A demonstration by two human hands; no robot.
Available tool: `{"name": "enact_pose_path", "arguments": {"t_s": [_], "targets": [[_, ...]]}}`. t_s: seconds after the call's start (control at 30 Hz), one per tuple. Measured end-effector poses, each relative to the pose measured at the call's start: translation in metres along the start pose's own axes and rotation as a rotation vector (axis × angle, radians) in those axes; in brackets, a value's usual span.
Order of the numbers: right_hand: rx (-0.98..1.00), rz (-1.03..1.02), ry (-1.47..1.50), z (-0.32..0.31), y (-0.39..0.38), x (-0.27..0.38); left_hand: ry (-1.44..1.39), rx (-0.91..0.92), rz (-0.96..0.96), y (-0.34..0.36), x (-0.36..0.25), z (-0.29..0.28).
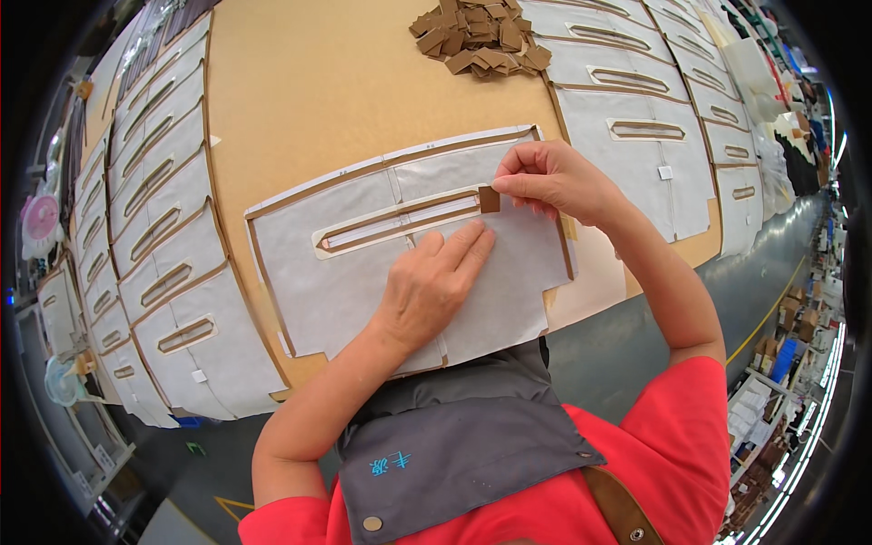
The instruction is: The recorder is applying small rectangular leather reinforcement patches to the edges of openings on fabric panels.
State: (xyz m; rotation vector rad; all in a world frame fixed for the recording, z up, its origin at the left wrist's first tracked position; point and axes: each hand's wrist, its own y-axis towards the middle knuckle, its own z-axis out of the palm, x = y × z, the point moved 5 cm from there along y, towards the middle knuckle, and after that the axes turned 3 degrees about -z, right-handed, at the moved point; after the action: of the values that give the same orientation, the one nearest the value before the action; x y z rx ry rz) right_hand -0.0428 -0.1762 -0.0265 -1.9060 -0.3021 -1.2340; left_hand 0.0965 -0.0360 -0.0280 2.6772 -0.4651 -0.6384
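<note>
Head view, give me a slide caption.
Left hand on grey panel, right hand at brown square by cream-edged strip's end.

at the lower middle of the frame, on the grey apron (481, 472), stands a short row of bright blue stitched characters (391, 464). on the upper edge of the pale panel (336, 291), at the centre, there are dark printed marks (342, 173), too small to read. one white tag (665, 173) is at the upper right, a second tag (199, 375) at the lower left; their writing, if any, i cannot tell
</note>
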Motion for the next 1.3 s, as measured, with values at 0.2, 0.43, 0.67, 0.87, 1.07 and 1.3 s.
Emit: {"name": "enact_pose_path", "arguments": {"t_s": [0.2,0.43,0.67,0.87,1.07,1.3], "targets": [[0.033,0.059,-0.049,0.004,0.009,-0.003,-0.022,0.03,-0.008,-0.001,0.001,0.001],[0.02,0.067,-0.045,0.005,0.012,-0.003,-0.008,0.058,-0.006,-0.001,0.002,-0.001],[0.005,0.071,-0.07,0.005,0.009,0.002,-0.004,0.049,-0.001,-0.001,0.002,0.002],[-0.006,0.063,-0.065,0.006,0.01,0.0,-0.004,0.062,-0.017,0.0,0.002,0.0],[0.001,0.045,-0.074,0.007,0.009,-0.001,-0.027,0.068,-0.028,0.0,0.001,0.0],[-0.026,0.026,-0.111,0.007,0.009,-0.002,-0.003,0.082,-0.031,0.0,0.001,0.0]]}}
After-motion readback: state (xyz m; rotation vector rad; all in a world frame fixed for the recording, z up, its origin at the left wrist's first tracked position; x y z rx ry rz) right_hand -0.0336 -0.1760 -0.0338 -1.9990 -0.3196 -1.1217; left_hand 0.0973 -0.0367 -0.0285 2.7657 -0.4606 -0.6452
